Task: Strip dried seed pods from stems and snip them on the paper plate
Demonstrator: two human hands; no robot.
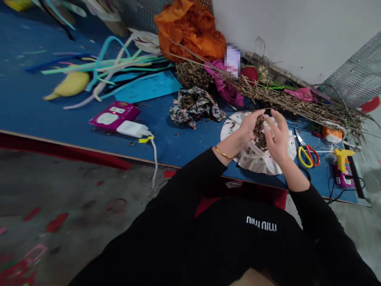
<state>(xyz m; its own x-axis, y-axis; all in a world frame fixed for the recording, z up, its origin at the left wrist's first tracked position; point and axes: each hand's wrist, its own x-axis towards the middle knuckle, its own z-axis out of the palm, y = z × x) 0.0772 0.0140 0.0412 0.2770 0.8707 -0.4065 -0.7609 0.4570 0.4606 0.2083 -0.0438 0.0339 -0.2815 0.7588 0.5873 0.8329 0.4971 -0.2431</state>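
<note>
My left hand [249, 128] and my right hand [277, 139] meet over a white paper plate [231, 124] on the blue table [59, 115]. Both hands have their fingers curled around a clump of dark dried plant bits [260, 134] held between them. A piece of thin white paper or plastic [253, 159] hangs below the clump over the plate. A gold bangle [224, 153] sits on my left wrist. Both sleeves are black.
Yellow-and-red scissors [306, 153] and a yellow glue gun [341, 158] lie right of the plate. Dried twigs [285, 101], orange fabric [190, 28], patterned cloth [195, 105], a magenta power strip [114, 115] with white charger [131, 128], coloured strips [119, 65] fill the table.
</note>
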